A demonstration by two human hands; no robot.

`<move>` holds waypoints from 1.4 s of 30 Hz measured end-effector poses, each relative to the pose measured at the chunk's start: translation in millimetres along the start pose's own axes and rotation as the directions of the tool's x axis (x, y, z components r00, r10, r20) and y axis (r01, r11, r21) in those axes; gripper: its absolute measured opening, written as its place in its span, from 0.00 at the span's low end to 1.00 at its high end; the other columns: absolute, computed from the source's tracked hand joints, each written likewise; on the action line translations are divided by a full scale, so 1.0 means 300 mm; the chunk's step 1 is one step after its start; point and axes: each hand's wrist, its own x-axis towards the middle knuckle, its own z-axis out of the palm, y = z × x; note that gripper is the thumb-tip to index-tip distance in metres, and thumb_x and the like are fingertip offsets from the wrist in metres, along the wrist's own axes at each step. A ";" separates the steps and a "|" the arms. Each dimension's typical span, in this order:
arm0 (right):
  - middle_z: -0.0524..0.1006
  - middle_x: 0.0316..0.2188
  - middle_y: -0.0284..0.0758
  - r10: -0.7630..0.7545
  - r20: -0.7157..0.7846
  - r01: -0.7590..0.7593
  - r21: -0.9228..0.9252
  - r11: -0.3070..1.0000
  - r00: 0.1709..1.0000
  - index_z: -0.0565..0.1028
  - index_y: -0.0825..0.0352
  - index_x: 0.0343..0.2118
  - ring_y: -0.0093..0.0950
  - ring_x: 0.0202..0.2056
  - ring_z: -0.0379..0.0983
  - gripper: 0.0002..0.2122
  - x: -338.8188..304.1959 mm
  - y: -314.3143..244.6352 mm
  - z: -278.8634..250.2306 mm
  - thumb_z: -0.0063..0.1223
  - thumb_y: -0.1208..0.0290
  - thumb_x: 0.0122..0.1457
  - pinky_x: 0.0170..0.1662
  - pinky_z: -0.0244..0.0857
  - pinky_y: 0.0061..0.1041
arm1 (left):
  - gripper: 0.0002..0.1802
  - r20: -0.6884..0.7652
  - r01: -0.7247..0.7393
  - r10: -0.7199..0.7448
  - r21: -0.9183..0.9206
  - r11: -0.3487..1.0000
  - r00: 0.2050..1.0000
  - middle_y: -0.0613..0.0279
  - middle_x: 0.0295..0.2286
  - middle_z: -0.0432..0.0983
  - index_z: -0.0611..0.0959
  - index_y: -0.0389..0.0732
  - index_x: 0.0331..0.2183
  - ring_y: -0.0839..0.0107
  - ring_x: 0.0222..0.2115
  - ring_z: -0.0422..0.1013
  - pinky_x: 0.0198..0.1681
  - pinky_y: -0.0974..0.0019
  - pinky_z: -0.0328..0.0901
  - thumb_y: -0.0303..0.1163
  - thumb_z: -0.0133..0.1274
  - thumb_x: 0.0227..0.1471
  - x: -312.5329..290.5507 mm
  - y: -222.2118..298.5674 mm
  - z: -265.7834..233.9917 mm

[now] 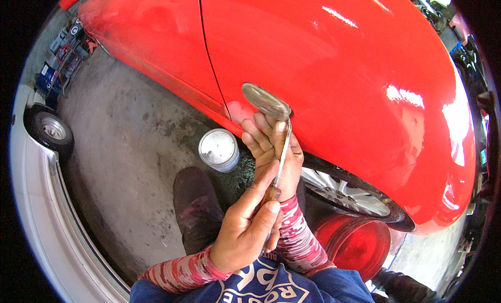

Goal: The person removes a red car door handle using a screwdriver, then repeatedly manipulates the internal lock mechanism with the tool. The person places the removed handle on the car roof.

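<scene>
My left hand [245, 232] is wrapped around the brown handle [271, 194] of a long, thin metal-shafted tool [283, 159]. The shaft runs up along my right hand [274, 152], whose thumb presses near its top while the other fingers are partly spread. At the upper end sits a flat, rounded grey metal piece [265, 100]; whether it is one piece with the shaft I cannot tell. Just beyond it is the glossy red car body [313, 68], with a paler pink patch [238, 111] beside the panel gap. Both hands are above my lap, in front of the car.
A round can [218, 149] with a pale top stands on the concrete floor [125, 146] by the car's lower edge. To the right are the car's wheel [349, 191] and a red bucket [360, 245]. A white vehicle [39, 198] lines the left side.
</scene>
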 end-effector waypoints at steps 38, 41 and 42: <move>0.83 0.37 0.43 -0.135 -0.070 0.037 -0.751 0.660 0.988 0.76 0.72 0.49 0.29 0.30 0.81 0.14 -0.063 0.037 -0.052 0.51 0.66 0.69 0.32 0.75 0.25 | 0.21 -0.038 -0.032 0.040 0.185 0.982 0.999 0.65 0.28 0.68 0.66 0.38 0.59 0.79 0.21 0.66 0.24 0.73 0.64 0.36 0.41 0.70 -0.169 -0.137 -0.634; 0.83 0.39 0.42 -0.035 -0.075 -0.020 -0.631 0.776 0.997 0.75 0.72 0.51 0.30 0.35 0.82 0.16 -0.090 0.039 -0.097 0.51 0.64 0.70 0.36 0.76 0.26 | 0.24 0.028 -0.012 0.007 0.196 0.981 1.000 0.67 0.25 0.68 0.66 0.39 0.63 0.80 0.20 0.67 0.24 0.73 0.65 0.33 0.42 0.70 -0.131 -0.092 -0.579; 0.83 0.39 0.42 -0.008 -0.049 -0.025 -0.636 0.771 0.999 0.75 0.72 0.52 0.30 0.36 0.81 0.17 -0.103 0.033 -0.101 0.50 0.63 0.70 0.37 0.76 0.26 | 0.24 0.058 -0.018 0.004 0.244 0.970 0.998 0.69 0.24 0.68 0.66 0.39 0.63 0.82 0.21 0.67 0.24 0.74 0.65 0.31 0.42 0.69 -0.112 -0.081 -0.550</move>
